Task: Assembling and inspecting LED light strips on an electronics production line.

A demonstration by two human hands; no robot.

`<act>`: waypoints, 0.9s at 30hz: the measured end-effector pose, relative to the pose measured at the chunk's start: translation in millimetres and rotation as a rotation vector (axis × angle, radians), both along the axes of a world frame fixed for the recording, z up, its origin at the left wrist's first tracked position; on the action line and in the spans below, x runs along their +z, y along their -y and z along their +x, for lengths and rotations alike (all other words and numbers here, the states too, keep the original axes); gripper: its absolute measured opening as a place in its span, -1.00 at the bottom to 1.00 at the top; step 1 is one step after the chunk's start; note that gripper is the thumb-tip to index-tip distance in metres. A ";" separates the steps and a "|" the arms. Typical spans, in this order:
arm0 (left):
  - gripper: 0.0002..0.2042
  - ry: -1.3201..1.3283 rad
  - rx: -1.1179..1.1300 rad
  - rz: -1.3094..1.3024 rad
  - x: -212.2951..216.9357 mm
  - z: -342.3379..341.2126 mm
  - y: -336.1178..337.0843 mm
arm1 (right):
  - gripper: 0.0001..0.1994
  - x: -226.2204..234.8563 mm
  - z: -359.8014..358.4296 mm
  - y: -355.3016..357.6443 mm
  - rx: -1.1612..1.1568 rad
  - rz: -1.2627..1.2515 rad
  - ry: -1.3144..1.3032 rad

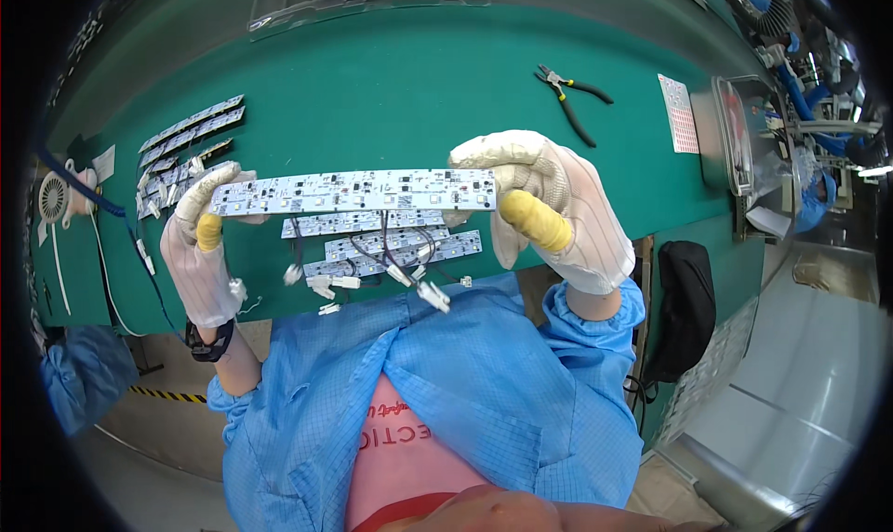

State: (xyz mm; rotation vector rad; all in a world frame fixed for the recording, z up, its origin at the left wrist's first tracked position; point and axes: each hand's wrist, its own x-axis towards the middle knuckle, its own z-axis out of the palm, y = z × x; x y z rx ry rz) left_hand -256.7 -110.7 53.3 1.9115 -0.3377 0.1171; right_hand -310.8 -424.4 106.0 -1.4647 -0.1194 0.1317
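Note:
A long white circuit board strip (pixel 358 193), dotted with small components, is held up nearly level between my two gloved hands. My left hand (pixel 199 239) pinches its left end, with yellow tape around the thumb. At the other end, my right hand (pixel 563 206) grips with curled fingers and a yellow-wrapped thumb. Below and partly behind the held strip, several similar circuit boards (pixel 456 246) lie near the table's front edge. Dark wires with white connectors (pixel 433 297) hang or lie there; which board each belongs to is hard to tell.
More circuit boards (pixel 191 130) lie to the left, by a small white fan (pixel 54 197) and a blue cord (pixel 116 209). Pliers (pixel 567 99) rest at the far right of the green table (pixel 372 86). A clear plastic tray (pixel 372 13) stands at the back, a black pouch (pixel 684 309) right.

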 end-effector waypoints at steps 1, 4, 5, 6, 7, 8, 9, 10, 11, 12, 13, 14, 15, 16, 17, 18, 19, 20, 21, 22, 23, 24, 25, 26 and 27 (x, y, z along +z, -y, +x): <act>-0.59 0.000 -0.007 -0.003 -1.1 1.2 0.9 | -0.50 0.4 -0.5 1.3 0.023 0.020 -0.016; -0.60 -0.039 -0.012 -0.047 -7.8 0.7 0.6 | -0.54 -1.7 1.0 0.0 -0.023 -0.029 0.022; -0.59 -0.042 0.020 -0.131 -11.8 0.8 2.3 | -0.54 -1.8 1.4 0.0 -0.017 -0.025 0.023; -0.58 -0.045 0.053 -0.215 -13.4 0.9 3.6 | -0.55 -1.6 1.3 1.4 -0.040 -0.044 0.021; -0.58 -0.044 0.060 -0.211 -12.4 0.6 4.1 | -0.57 -1.2 1.3 2.6 -0.062 -0.063 0.019; -0.55 -0.032 0.036 -0.271 -10.6 -2.9 3.3 | -0.58 0.0 1.2 1.7 -0.069 -0.096 -0.014; -0.52 -0.020 0.012 -0.331 -8.5 -6.2 3.2 | -0.58 -1.8 1.9 1.4 -0.051 -0.091 -0.012; -0.48 -0.024 0.018 -0.379 -5.5 -8.8 5.3 | -0.58 -6.1 2.7 1.6 -0.057 -0.076 -0.001; -0.48 -0.020 0.032 -0.373 -4.0 -9.3 5.8 | -0.59 -10.9 3.8 3.2 -0.067 -0.058 0.009; -0.47 -0.024 0.009 -0.393 -3.2 -9.8 5.2 | -0.59 -14.4 5.1 6.6 -0.044 -0.067 0.029; -0.46 -0.026 -0.012 -0.414 -2.4 -10.7 4.8 | -0.59 -12.8 6.4 6.1 -0.026 -0.059 0.031; -0.46 -0.001 -0.010 -0.432 -2.8 -11.6 5.9 | -0.59 -10.0 7.3 4.0 -0.063 -0.107 0.005; -0.46 0.007 0.012 -0.425 -0.8 -13.2 7.1 | -0.59 -8.5 8.4 2.5 -0.097 -0.155 -0.020; -0.46 -0.016 -0.010 -0.443 1.7 -15.4 8.8 | -0.59 -13.6 9.7 3.6 -0.104 -0.187 0.009; -0.46 -0.037 -0.034 -0.458 4.9 -16.3 12.0 | -0.59 -15.0 10.8 4.5 -0.083 -0.175 0.017; -0.48 -0.035 -0.065 -0.517 6.5 -17.3 14.9 | -0.59 -15.4 12.2 3.9 -0.107 -0.196 0.007; -0.48 -0.023 -0.039 -0.507 6.7 -18.2 16.6 | -0.59 -16.2 13.5 3.6 -0.130 -0.217 -0.002; -0.49 0.014 -0.073 -0.482 7.0 -17.2 19.0 | -0.59 -18.1 13.7 4.8 -0.138 -0.199 -0.017; -0.51 0.050 -0.101 -0.457 8.0 -17.3 21.3 | -0.59 -20.1 14.8 5.4 -0.113 -0.191 -0.010; -0.52 0.084 -0.120 -0.482 10.5 -17.8 25.7 | -0.59 -22.1 15.9 6.3 -0.125 -0.172 -0.027; -0.51 0.030 -0.051 -0.410 18.1 -21.7 28.7 | -0.59 -23.8 16.5 8.7 -0.145 -0.156 -0.046; -0.51 0.199 -0.142 -0.281 15.2 -14.8 22.6 | -0.59 -26.9 17.7 11.5 -0.116 -0.142 -0.037; -0.51 0.362 -0.234 -0.150 12.1 -7.8 16.7 | -0.59 -28.7 19.8 10.9 -0.103 -0.139 -0.034; -0.51 0.363 -0.229 -0.149 13.9 -8.5 17.0 | -0.58 -30.1 20.4 11.6 -0.102 -0.129 -0.044; -0.52 0.367 -0.211 -0.124 17.4 -9.5 18.7 | -0.58 -30.4 20.6 12.0 -0.104 -0.121 -0.054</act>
